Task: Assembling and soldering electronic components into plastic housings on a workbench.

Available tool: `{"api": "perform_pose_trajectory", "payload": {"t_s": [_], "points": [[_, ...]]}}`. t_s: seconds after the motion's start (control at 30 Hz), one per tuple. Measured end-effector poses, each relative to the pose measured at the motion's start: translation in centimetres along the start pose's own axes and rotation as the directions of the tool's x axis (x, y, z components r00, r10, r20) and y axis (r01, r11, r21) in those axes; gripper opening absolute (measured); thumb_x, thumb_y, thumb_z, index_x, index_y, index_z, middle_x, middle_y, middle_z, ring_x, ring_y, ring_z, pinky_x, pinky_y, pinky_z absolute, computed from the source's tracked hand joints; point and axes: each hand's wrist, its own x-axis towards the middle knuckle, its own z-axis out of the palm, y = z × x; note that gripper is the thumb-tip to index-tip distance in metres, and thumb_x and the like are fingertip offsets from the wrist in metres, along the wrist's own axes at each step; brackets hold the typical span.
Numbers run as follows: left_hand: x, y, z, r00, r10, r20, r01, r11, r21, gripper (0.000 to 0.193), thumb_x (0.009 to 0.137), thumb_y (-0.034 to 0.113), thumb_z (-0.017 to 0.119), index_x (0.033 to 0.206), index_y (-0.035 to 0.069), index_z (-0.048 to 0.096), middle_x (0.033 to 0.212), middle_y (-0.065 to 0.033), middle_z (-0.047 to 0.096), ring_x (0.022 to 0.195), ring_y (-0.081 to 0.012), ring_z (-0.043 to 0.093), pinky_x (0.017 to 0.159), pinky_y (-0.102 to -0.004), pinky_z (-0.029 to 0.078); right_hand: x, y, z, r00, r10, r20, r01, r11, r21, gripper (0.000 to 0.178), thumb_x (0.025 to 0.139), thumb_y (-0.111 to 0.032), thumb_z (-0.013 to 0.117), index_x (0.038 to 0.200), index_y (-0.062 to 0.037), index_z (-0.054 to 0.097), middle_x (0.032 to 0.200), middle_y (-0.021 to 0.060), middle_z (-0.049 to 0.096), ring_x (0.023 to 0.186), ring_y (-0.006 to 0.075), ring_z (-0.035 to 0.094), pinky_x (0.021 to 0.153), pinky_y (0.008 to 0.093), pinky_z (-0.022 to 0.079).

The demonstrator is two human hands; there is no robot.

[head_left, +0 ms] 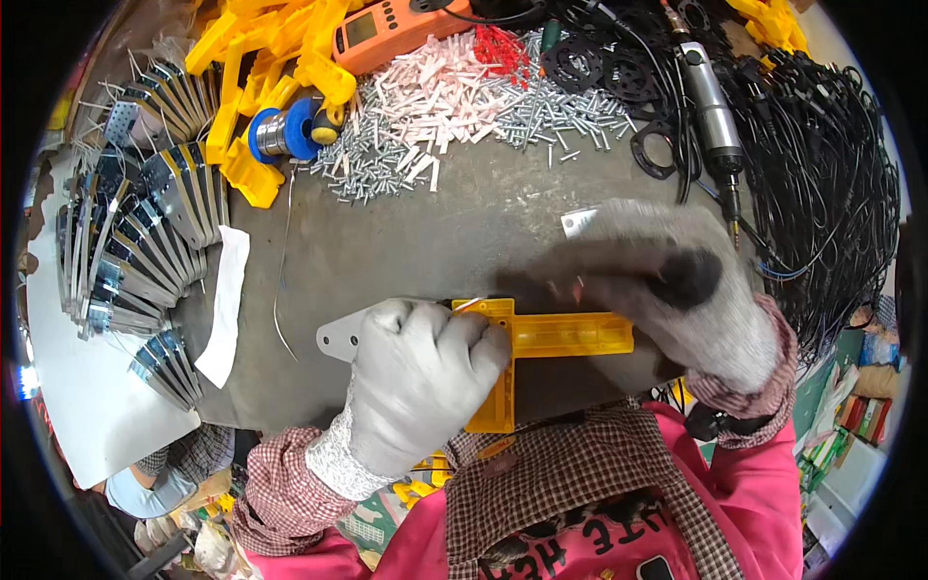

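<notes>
My left hand, in a grey knit glove, presses down on a yellow plastic T-shaped part and a flat grey metal bracket that sticks out to the left from under it. My right hand, gloved too and blurred by motion, hovers over the right end of the yellow part. Its fingertips seem to pinch something small, too blurred to identify. Just beyond it a small metal piece lies on the grey worktop.
A heap of silver screws and white plastic plugs lies at the back. Yellow plastic parts, a solder spool, an orange meter, an electric screwdriver, black cables and stacked metal brackets surround it.
</notes>
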Motion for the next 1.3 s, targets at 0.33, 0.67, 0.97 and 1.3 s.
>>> {"api": "perform_pose_trajectory", "payload": {"t_s": [0.33,0.67,0.97,1.3], "points": [[-0.5,-0.6,-0.3,0.890,-0.442,-0.109,0.308,0.762,-0.570,0.026,0.070,-0.005,0.074,0.091,0.007,0.066,0.088,-0.0063,0.066,0.085,-0.0278,0.059,0.078,-0.0395,0.047,1.4,1.6,2.0,0.972,-0.054,0.229,0.126,0.942,-0.312,0.034,0.093,-0.023,0.064,0.122,-0.0049,0.060,0.097,0.0089,0.064,0.086,0.0263,0.069,0.076,0.0381,0.057],[-1.6,-1.1,0.8,0.836,-0.541,-0.088,0.341,0.638,-0.690,0.019,0.074,-0.005,0.073,0.091,0.002,0.068,0.094,-0.0109,0.069,0.082,-0.0234,0.066,0.076,-0.0336,0.051,2.6,3.9,3.7,0.956,0.128,0.264,-0.212,0.923,0.321,0.027,0.102,-0.016,0.054,0.127,-0.0061,0.058,0.107,0.0010,0.066,0.100,0.0074,0.060,0.085,0.0222,0.048],[-0.4,-0.8,-0.9,0.665,-0.665,0.340,0.504,0.064,-0.861,0.021,0.077,-0.001,0.072,0.097,0.002,0.066,0.098,-0.0066,0.065,0.080,-0.0133,0.064,0.073,-0.0260,0.051,3.4,1.1,3.5,0.892,0.401,0.210,-0.436,0.885,0.164,0.017,0.089,-0.004,0.072,0.105,-0.0009,0.066,0.094,0.0045,0.069,0.083,0.0090,0.064,0.074,0.0246,0.053],[-1.3,-1.0,0.9,0.770,-0.630,0.100,0.383,0.332,-0.862,0.015,0.078,0.002,0.071,0.090,0.005,0.064,0.084,-0.0042,0.063,0.078,-0.0166,0.059,0.072,-0.0312,0.047,1.9,1.7,3.8,0.900,0.396,0.183,-0.435,0.838,0.329,0.031,0.094,-0.003,0.066,0.125,-0.0018,0.062,0.119,0.0051,0.067,0.110,0.0105,0.063,0.094,0.0231,0.050]]}}
